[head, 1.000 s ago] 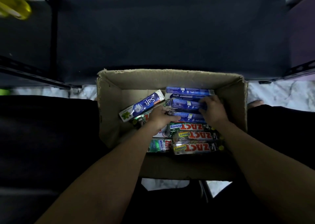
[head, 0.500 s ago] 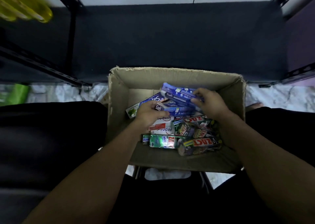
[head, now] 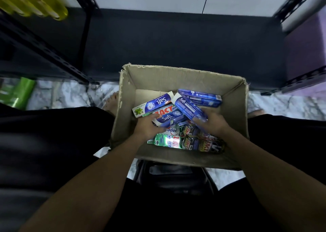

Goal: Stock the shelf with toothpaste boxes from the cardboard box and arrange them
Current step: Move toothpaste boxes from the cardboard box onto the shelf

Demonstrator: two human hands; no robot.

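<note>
Toothpaste boxes (head: 167, 140) in cardboard box (head: 176, 78); L hand (head: 150, 128) round blue Safi box (head: 169, 119), R hand (head: 213, 124) prob. round 2nd Safi box (head: 188, 107)

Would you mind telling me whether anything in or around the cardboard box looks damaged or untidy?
The cardboard box has a ragged, torn rim at its far left corner. Inside, the toothpaste boxes lie jumbled at crossed angles, with the blue Safi boxes leaning over the others.

Blue toothpaste boxes (head: 200, 97); brown cardboard box (head: 176, 78); white-grey marbled floor (head: 70, 95).
</note>
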